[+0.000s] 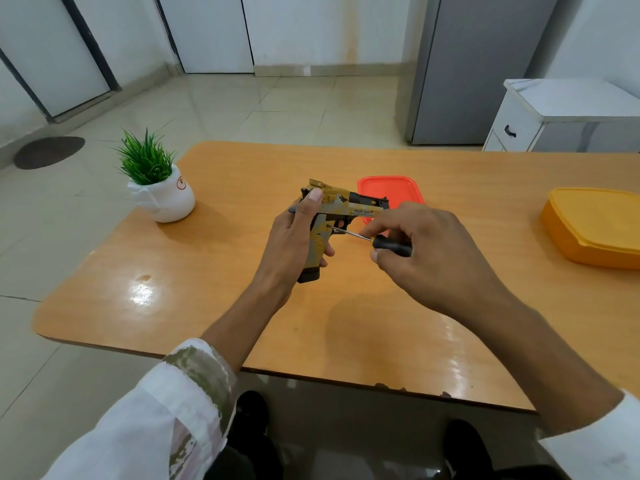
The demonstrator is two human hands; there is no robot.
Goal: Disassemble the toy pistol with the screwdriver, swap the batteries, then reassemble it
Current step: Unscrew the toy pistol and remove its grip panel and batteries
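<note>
1. Left hand (294,237): fingers wrapped around the grip of the pistol (332,216), thumb lying up against its rear end.
2. Pistol: held upright above the table (242,306), clear of the surface, barrel pointing right, directly between the two hands.
3. Right hand (426,251): fingers pinch the black handle of the screwdriver (391,244).
4. Screwdriver: shaft slants left, tip touching the pistol's side just above the grip.
5. Red lid (391,187): on the table behind the pistol.
6. Yellow box (595,226): far right.
7. Potted plant (162,195): at the table's left edge.
</note>
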